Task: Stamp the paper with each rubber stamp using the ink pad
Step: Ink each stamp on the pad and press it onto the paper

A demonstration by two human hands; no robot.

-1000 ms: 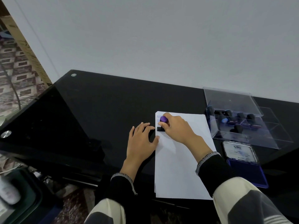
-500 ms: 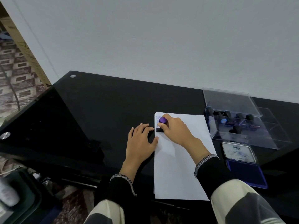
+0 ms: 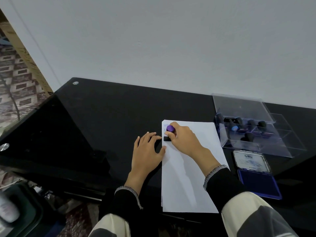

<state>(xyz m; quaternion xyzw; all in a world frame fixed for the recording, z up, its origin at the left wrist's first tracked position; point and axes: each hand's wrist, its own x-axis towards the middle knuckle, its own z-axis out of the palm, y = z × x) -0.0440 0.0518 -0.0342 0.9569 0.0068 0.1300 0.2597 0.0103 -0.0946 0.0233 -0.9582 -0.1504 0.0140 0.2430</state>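
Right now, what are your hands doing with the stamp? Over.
Right hand grips purple stamp, pressed on paper near top left corner. Left hand flat, thumb on paper edge. Ink pad open, nothing in the way.

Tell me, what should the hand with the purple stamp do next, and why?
Probably lift the purple stamp straight up. The right hand grips it with its black base down on the paper, just below faint blue prints, while the left hand lies flat at the paper's edge.
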